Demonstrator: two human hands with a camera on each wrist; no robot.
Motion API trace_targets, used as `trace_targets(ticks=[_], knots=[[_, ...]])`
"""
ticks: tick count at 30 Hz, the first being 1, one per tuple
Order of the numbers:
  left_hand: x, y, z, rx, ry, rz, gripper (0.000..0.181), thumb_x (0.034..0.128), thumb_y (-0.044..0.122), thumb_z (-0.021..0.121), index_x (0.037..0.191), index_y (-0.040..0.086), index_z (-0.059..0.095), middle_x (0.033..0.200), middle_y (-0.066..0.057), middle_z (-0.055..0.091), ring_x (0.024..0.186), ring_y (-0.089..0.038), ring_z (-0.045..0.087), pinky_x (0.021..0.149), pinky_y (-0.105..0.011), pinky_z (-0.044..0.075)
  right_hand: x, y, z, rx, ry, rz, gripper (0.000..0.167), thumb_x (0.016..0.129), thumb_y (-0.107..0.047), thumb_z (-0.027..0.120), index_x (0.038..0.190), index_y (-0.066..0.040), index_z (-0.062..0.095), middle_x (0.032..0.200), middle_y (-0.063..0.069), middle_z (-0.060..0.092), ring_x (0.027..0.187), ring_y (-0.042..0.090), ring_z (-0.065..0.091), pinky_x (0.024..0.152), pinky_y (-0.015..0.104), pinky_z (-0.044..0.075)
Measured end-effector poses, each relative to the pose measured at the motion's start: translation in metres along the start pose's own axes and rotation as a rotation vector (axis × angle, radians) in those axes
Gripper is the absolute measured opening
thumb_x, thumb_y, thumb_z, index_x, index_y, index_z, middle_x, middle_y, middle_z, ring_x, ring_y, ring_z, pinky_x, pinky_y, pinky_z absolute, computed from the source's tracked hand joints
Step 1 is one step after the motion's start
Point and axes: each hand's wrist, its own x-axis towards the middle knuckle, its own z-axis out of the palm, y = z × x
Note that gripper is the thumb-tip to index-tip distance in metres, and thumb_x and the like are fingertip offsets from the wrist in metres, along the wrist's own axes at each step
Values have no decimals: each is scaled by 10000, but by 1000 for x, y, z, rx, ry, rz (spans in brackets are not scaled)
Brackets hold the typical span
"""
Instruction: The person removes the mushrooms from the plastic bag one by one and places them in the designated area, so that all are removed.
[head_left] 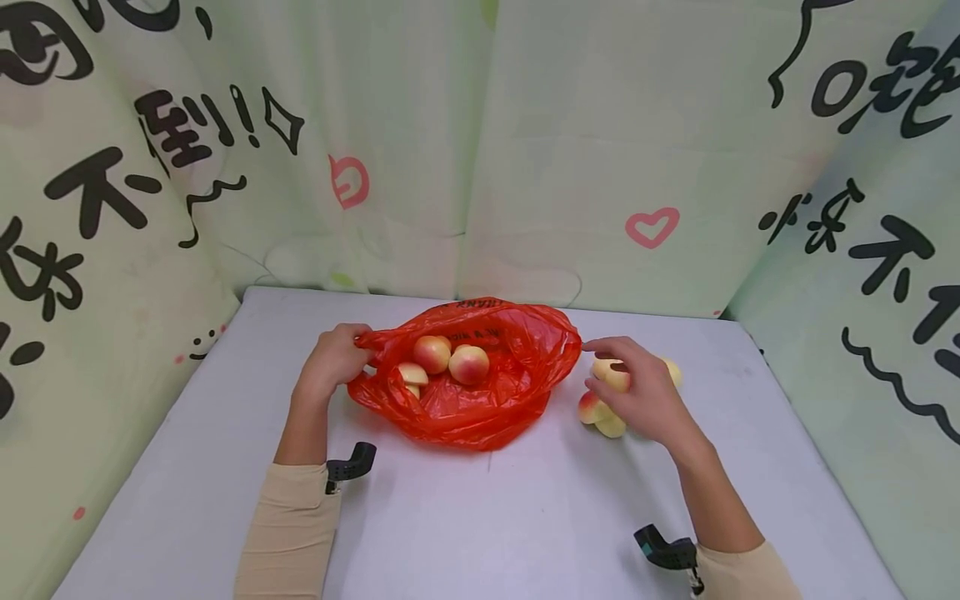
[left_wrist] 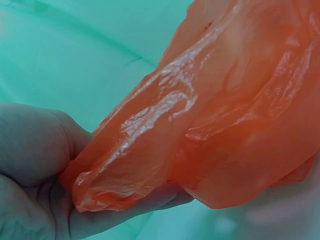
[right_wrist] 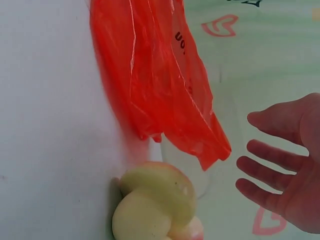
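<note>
A red plastic bag (head_left: 480, 417) lies with its mouth spread wide, and several yellow-red fruits (head_left: 469, 365) are inside. My left hand (head_left: 339, 360) grips the bag's left edge; in the left wrist view the hand (left_wrist: 40, 175) pinches the folded film (left_wrist: 135, 145). My right hand (head_left: 641, 392), fingers apart, hovers over several fruits (head_left: 611, 425) right of the bag, its fingertips close to the bag's right edge. In the right wrist view the right hand (right_wrist: 285, 165) holds nothing, beside the bag (right_wrist: 150, 75) and above the fruits (right_wrist: 142, 215).
A white table (head_left: 480, 533) carries the bag and the loose fruits. Pale green curtains (head_left: 555, 167) with dark writing and pink hearts stand behind it and on both sides.
</note>
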Motion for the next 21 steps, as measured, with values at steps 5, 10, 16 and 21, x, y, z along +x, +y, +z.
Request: trace_targets(ticks=[5, 10, 16, 21], knots=[[1, 0, 0, 3, 2, 6, 351, 1042, 147, 566, 1370, 27, 608, 1235, -231, 703, 990, -319, 691, 786, -337, 629, 12, -14, 9, 49, -15, -35, 461, 919, -94, 767, 1360, -135, 638, 1354, 73, 647, 1232, 317, 622, 959, 586, 576], [2, -1, 0, 5, 3, 11, 356, 1041, 157, 567, 1371, 31, 609, 1230, -227, 708, 990, -316, 693, 780, -331, 627, 24, -28, 18, 93, -41, -78, 470, 916, -88, 768, 1365, -124, 638, 1316, 55, 662, 1160, 315, 650, 938, 541, 590], [1, -1, -1, 2, 3, 7, 358, 1040, 160, 576, 1374, 33, 609, 1235, -226, 699, 969, -309, 696, 770, -330, 630, 38, -38, 32, 164, -65, -103, 462, 920, -72, 762, 1362, -102, 631, 1328, 84, 658, 1184, 326, 652, 955, 556, 586], [1, -2, -1, 0, 2, 5, 363, 1044, 162, 572, 1381, 35, 607, 1236, -220, 694, 960, -306, 693, 767, -325, 627, 48, -45, 40, 192, -81, -79, 422, 925, -82, 763, 1330, -96, 648, 1303, 66, 669, 1173, 322, 661, 967, 545, 585]])
